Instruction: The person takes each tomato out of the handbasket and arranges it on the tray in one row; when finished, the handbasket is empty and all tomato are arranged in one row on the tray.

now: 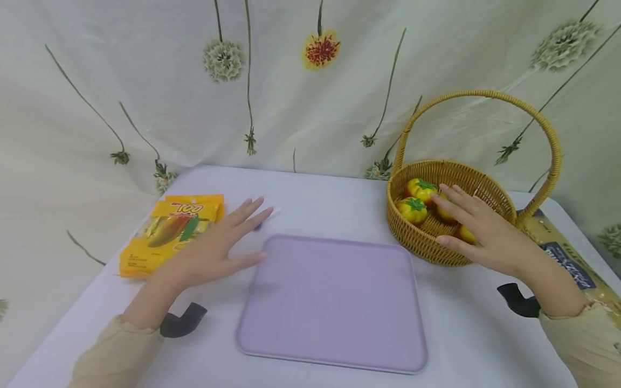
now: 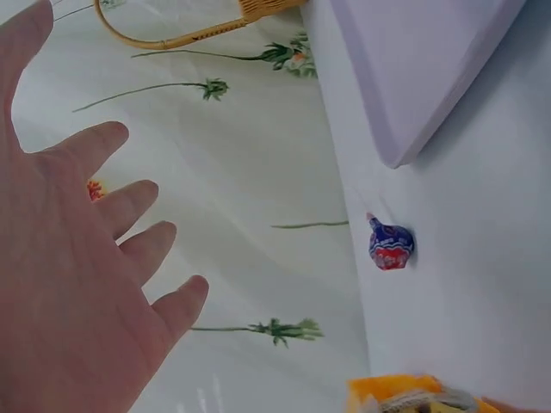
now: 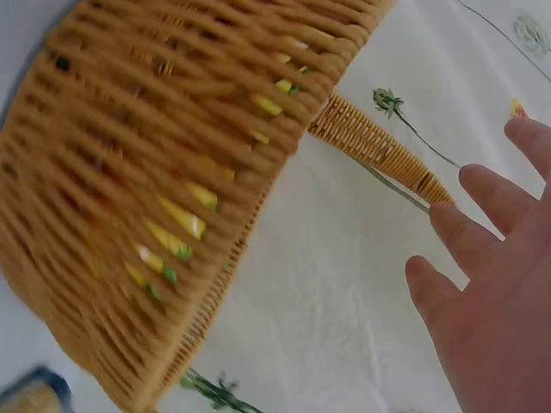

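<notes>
right of the lilac tray (image 1: 335, 302) stood the basket (image 1: 412, 242) of fruit (image 1: 412, 211); the right hand (image 1: 480, 231) nearby and left hand (image 1: 211, 250) had fingers apart. a reach catching the handle (image 1: 556, 151) could have tipped it.

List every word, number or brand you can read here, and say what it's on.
"100": large lettering on the yellow bag; the smaller lines around it are too small to read.
Brown packet, at the right: pale lettering on its dark part, too small and slanted to read.
Lollipop: marks on the wrapper, too blurred to read.
</notes>
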The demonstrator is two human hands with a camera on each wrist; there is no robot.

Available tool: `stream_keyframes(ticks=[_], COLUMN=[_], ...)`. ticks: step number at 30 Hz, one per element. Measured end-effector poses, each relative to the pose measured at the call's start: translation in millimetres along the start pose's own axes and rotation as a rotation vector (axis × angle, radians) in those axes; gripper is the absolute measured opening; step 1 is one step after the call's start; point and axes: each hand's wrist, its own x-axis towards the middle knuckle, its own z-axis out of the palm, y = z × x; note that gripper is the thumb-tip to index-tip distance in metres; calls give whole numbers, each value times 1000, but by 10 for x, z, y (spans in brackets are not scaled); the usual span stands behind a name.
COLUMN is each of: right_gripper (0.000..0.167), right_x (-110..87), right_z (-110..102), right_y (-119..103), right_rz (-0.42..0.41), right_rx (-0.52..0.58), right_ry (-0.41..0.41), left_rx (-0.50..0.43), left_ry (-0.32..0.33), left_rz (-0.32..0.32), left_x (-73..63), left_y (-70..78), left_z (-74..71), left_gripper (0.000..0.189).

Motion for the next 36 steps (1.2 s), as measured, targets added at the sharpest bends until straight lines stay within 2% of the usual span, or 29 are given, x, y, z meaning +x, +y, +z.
stream_keyframes(ticks=[5, 14, 25, 31, 36], right_gripper=[69, 58, 49, 44, 43], right_x=[53, 161, 365, 425, 444], right_z=[-11, 88, 223, 345, 397], right_y=[41, 155, 173, 196, 214], right_rz=[74, 65, 83, 130, 173], right_rx=[193, 364, 559, 656, 713], right_ry=[17, 105, 151, 278, 364], left_rx=[-147, -346, -638, -668, -650], left_ry=[0, 16, -80, -86, -76], left_rz=[-12, 10, -114, -178, -136], left_x=[-78, -132, -164, -160, -177], left_y=[-60, -203, -347, -436, -495], left_z=[71, 267, 456, 574, 629], left_gripper=[70, 61, 46, 46, 52])
